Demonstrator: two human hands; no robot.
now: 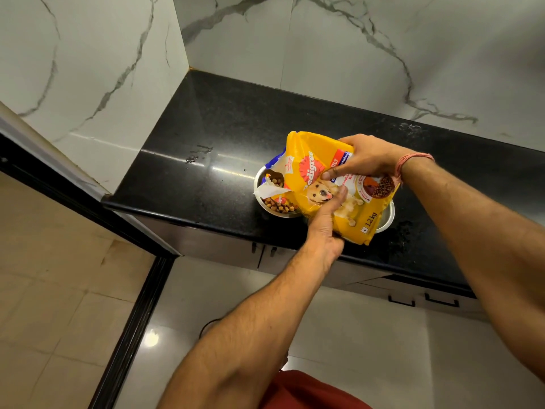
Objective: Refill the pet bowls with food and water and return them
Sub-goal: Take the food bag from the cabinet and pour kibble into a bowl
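On the counter: black speckled stone counter (224, 137), glossy, set into a corner of white marble-look walls (97, 69); a few wet streaks near the left part of the counter.
Food bag: yellow dog-food bag (321, 172) with a puppy picture and "1.2 kg" print, tipped on its side above the counter, torn mouth pointing left and down over the left bowl.
Left bowl: steel bowl (259, 184) near the counter's front edge, partly hidden under the bag; brown kibble (278, 204) heaped inside, more kibble showing at the bag's torn mouth.
Right bowl: second steel bowl (386, 218) just beside the first, mostly covered by the bag's bottom end; only a slice of rim and wall visible, contents not visible.
Left hand: left hand (326, 224) coming up from below, fingers curled against the bag's front and lower edge, grasping the bag from beneath.
Right hand: right hand (365, 160) on the upper side of the bag, fingers and thumb curled over the top edge, gripping it; pink thread band (413, 160) round the wrist.
Below the counter: cabinet fronts with dark handles (441, 301), pale tiled floor (59, 290) with a black strip, a patch of red clothing (309, 391) at the bottom edge.
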